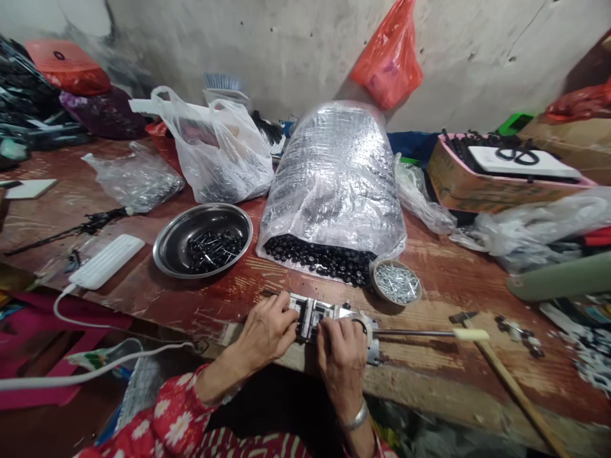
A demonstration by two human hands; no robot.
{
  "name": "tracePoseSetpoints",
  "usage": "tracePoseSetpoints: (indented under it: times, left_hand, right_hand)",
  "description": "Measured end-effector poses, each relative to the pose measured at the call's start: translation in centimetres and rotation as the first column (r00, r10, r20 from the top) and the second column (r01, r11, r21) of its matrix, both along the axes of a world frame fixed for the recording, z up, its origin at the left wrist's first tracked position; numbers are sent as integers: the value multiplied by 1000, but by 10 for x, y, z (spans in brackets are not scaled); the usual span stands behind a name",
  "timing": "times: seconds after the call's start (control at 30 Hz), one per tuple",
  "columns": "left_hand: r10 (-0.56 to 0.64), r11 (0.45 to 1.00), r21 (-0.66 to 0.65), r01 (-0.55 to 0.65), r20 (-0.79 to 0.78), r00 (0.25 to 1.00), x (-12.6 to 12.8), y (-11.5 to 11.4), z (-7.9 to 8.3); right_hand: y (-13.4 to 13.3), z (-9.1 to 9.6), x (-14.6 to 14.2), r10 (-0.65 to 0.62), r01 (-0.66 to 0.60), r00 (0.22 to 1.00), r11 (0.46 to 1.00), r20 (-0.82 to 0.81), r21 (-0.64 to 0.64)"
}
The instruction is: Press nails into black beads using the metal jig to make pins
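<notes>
A small metal press tool (319,313) is fixed at the near edge of the wooden table (200,299), with a long lever ending in a pale handle (470,334) pointing right. My left hand (267,331) rests against the tool's left side, fingers curled and pinched at its jaws. My right hand (341,353) lies on top of the tool, fingers bent down onto it; a metal bracelet sits on that wrist. What the fingertips pinch is too small to make out.
Behind the tool stand a clear sack of black round parts (334,197), a small bowl of silver pins (396,282) and a steel dish of black pieces (203,240). A hammer (506,375) lies at the right. Plastic bags, a cardboard box (482,181) and a white power strip (105,261) lie around.
</notes>
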State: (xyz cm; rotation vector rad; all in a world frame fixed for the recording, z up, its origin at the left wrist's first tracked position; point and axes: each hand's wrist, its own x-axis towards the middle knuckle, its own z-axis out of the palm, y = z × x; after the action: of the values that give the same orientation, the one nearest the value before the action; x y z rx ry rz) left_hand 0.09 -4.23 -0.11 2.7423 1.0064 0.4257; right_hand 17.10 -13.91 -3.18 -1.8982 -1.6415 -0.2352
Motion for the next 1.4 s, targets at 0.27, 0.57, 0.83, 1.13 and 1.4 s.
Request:
tracePoseSetpoints:
  times: [0.27,0.57,0.83,1.13,1.4]
  left_hand:
    - [82,996,-29,-79,132,988,1,-4,-11]
    - [30,994,-113,-7,210,977,-4,3,-7]
    - [76,989,-140,-39,271,960,-6,6,-8]
    - [-110,994,21,108,215,970,-9,7,-3]
    - [12,998,-69,6,246,969,-12,5,-6]
  right_hand:
    - [0,-8,-3,-37,37,999,998,-2,54]
    - [0,-12,-1,10,-5,999,994,-45,109]
    - [-1,-11,-1,5,3,998,993,-63,117]
    - [-1,-15,0,18,-7,997,988,-74,151]
    - [-2,-15,-1,9,5,997,982,-74,189]
